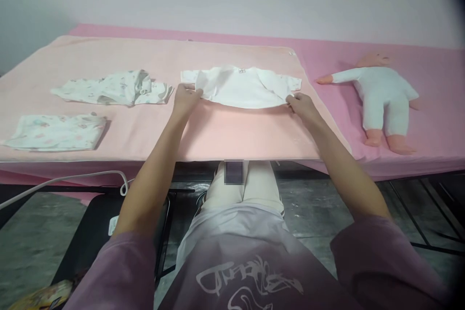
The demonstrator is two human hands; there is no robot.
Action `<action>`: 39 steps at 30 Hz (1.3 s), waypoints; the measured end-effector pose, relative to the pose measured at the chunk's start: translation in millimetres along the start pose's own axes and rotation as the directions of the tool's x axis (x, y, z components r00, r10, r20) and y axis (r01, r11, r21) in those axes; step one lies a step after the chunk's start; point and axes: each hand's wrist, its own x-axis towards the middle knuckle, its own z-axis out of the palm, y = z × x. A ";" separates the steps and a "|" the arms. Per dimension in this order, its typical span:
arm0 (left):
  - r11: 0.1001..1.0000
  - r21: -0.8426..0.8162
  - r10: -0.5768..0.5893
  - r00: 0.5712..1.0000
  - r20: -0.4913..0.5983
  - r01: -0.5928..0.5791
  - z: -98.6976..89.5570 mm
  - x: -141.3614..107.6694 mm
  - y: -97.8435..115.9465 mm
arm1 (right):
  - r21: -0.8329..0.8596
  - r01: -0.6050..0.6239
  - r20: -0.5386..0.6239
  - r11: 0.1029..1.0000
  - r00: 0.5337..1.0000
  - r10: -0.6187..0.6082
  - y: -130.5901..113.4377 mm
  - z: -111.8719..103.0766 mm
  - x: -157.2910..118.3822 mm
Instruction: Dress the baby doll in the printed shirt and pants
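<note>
A small white baby shirt [243, 88] with short outspread sleeves is held by its near edge over the peach mat [250, 135]. My left hand [186, 99] pinches the shirt's left lower corner, thumb and fingers closed on the cloth. At the right lower corner my right hand [302, 106] grips the fabric the same way. Between the two hands the hem is stretched, sagging slightly and casting a shadow on the mat. The far part of the shirt, with a small mark at the neck, appears to rest on the mat.
Left of the shirt lies a crumpled patterned baby garment [116, 88]; nearer sits a folded patterned cloth [60, 131]. A baby doll [385, 94] in white clothing lies right, on the pink sheet [439, 126]. A white cable [72, 178] and black chair [94, 232] are below left.
</note>
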 end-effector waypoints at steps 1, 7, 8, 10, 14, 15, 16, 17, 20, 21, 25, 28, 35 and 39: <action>0.999 -0.049 -0.006 1.000 -0.008 0.005 -6.5 -8.0 -5.0 | 0.132 -0.025 0.057 0.991 0.998 0.017 4.7 -8.3 -8.9; 0.992 -0.116 0.056 0.998 0.040 -0.051 -15.9 -37.0 6.0 | 0.526 -0.211 0.250 0.824 0.964 0.087 -0.3 -12.9 -27.5; 0.991 -0.092 0.100 0.994 0.044 -0.096 -10.5 -39.9 13.8 | 0.515 -0.154 0.183 0.843 0.981 0.067 -7.5 -6.0 -26.0; 0.975 0.007 0.219 0.973 0.068 -0.220 3.4 -48.4 29.4 | 0.409 0.072 0.010 0.910 0.996 -0.083 -23.1 9.7 -25.1; 0.831 0.301 0.424 0.883 0.204 -0.468 22.9 -75.4 40.7 | -0.003 0.651 0.184 0.759 0.746 -0.640 -38.9 29.3 -38.9; 0.779 0.361 0.460 0.858 0.227 -0.513 23.3 -81.9 38.1 | -0.044 0.748 0.322 0.662 0.638 -0.700 -37.8 29.9 -44.2; 0.728 0.410 0.494 0.835 0.241 -0.549 22.1 -87.1 34.3 | -0.062 0.808 0.430 0.587 0.552 -0.714 -35.0 29.4 -49.3; 0.683 0.449 0.522 0.815 0.252 -0.576 19.9 -90.8 29.8 | -0.074 0.832 0.489 0.550 0.511 -0.707 -31.1 28.2 -53.7; 0.595 0.504 0.545 0.775 0.320 -0.626 15.0 -92.3 20.5 | -0.129 0.768 0.426 0.627 0.614 -0.664 -19.9 27.1 -60.5; 0.577 0.504 0.533 0.764 0.364 -0.643 15.8 -90.3 20.3 | -0.137 0.736 0.385 0.663 0.657 -0.649 -18.1 28.8 -60.4; 0.527 0.507 0.474 0.731 0.490 -0.682 28.7 -77.9 30.2 | -0.188 0.750 0.405 0.634 0.647 -0.646 -23.2 43.0 -53.7; 0.587 0.525 0.410 0.785 0.463 -0.616 34.0 -72.0 34.8 | -0.205 0.767 0.524 0.607 0.610 -0.594 -30.7 49.2 -50.7; 0.680 0.247 0.476 0.672 0.568 -0.691 11.6 -75.3 21.0 | -0.146 0.656 0.509 0.741 0.692 -0.512 -25.8 33.3 -49.8; 0.718 0.236 0.496 0.718 0.488 -0.655 -0.6 -43.5 16.6 | -0.281 0.601 0.216 0.749 0.800 -0.561 -12.9 20.5 -9.4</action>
